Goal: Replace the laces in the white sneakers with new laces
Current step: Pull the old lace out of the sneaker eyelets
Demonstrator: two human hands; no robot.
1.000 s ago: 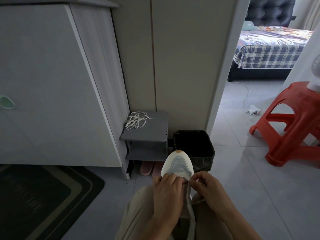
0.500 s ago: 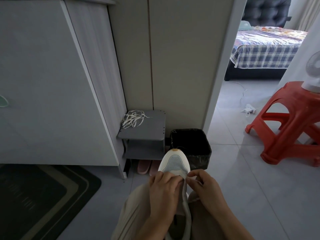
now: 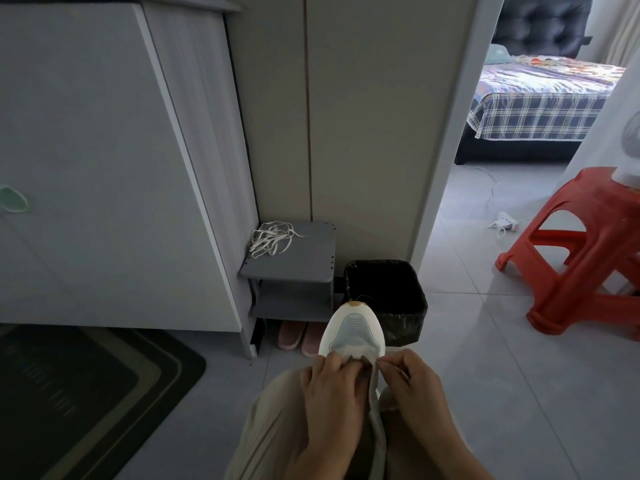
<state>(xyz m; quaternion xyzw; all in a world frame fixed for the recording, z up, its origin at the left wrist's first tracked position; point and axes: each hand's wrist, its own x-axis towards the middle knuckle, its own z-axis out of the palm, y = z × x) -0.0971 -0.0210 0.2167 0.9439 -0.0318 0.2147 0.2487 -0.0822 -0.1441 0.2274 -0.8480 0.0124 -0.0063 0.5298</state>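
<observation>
A white sneaker lies on my lap with its toe pointing away from me. My left hand grips the sneaker's left side near the front eyelets, fingers curled over the upper. My right hand pinches something thin at the right eyelet row; the lace itself is too small to make out. A loose bundle of white laces lies on the small grey shelf unit ahead. The rear of the sneaker is hidden under my hands.
A black-lined waste bin stands just beyond the sneaker's toe. Pink slippers sit under the shelf. A white cabinet fills the left, a dark mat lies lower left, a red plastic stool stands right.
Both hands stay on the sneaker's front eyelets with small finger shifts; the right hand's pinch sits slightly further right. The view has drifted a little.
</observation>
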